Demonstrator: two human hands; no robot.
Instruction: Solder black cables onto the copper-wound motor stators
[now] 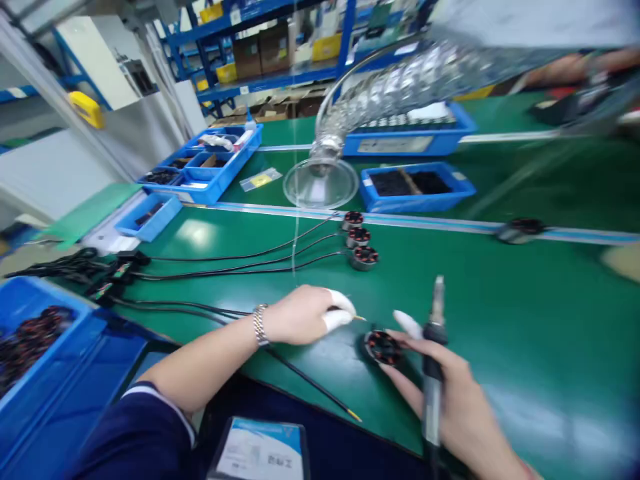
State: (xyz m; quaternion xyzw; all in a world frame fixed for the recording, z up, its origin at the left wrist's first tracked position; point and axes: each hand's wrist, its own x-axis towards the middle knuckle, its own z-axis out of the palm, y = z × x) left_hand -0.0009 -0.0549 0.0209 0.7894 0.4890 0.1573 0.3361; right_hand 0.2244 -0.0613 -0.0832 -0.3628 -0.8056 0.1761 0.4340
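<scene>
In the head view, the left hand [305,317] pinches a wire [359,318] in its white-capped fingers, bare tip out. Just beside that tip, the right hand's [457,393] fingers grip a motor [384,348] and also hold an iron [432,393]. Beyond the left fingers, three motors [359,237] stand on the counter [540,320]; a cable [315,385] lies nearer the body.

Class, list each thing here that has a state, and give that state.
Left hand: closed, pinching a wire.
Right hand: closed, gripping a motor part.
Soldering iron: held, metal tip pointing forward.
Three motor parts: lined up, cables leading to them.
Free cable end: bare, golden.
Blue bin: holding parts.
</scene>
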